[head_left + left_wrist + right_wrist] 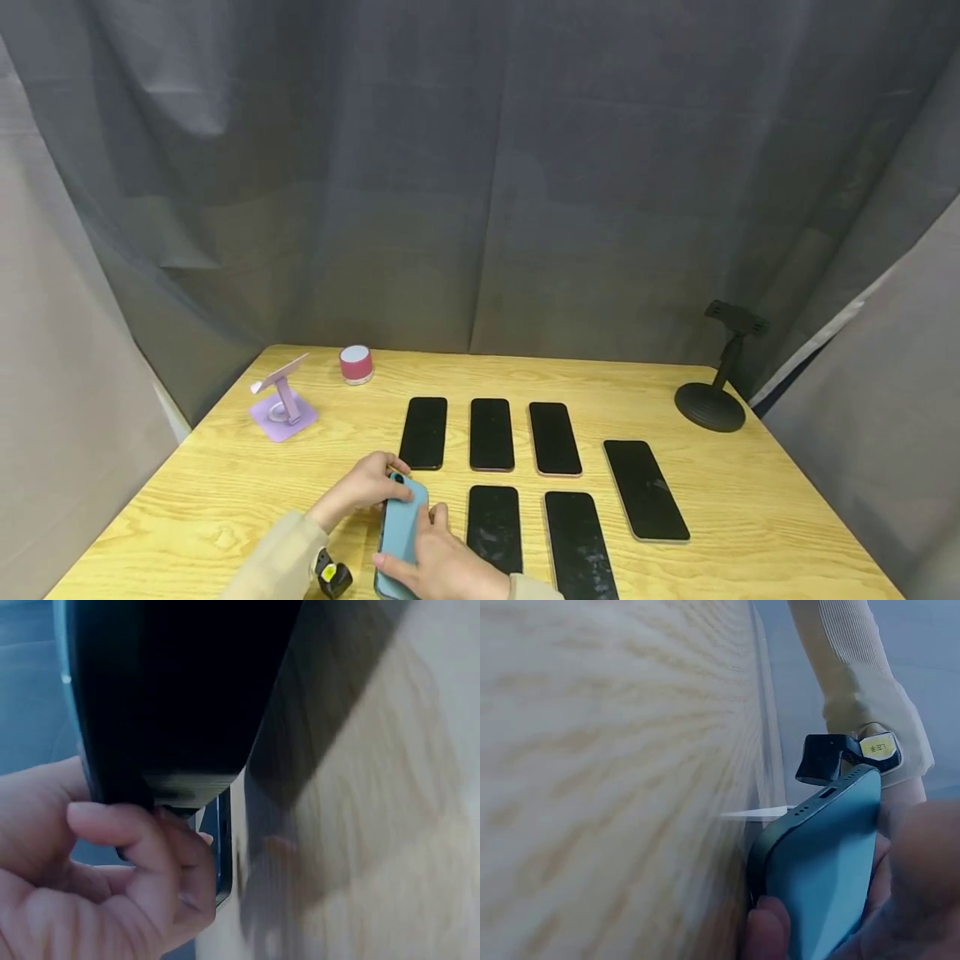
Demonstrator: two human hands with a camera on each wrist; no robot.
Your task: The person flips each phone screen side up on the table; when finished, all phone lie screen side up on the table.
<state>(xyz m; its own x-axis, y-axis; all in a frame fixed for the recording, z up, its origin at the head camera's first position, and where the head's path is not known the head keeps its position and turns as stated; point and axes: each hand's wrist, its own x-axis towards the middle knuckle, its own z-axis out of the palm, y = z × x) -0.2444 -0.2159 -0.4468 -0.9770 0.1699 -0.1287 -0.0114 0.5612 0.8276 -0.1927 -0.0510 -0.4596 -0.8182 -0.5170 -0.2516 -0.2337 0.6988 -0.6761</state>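
A light-blue phone (401,529) is held between both hands at the table's near side, its back with a camera at the top corner facing up. My left hand (367,482) pinches its far end, thumb on the back. Fingers of that hand (142,870) curl at the end of the dark screen side in the left wrist view. My right hand (453,558) grips the nearer part by its edges. In the right wrist view the phone's port end (825,796) is tilted up off the wood. A black phone (424,433) lies just beyond my left fingertips.
Several more dark-screened phones lie face up to the right, including one (493,525) beside my right hand. A purple phone stand (283,412) and a pink-and-white cylinder (356,365) stand at the back left. A black stand (716,400) is at the back right, before grey curtains (480,183).
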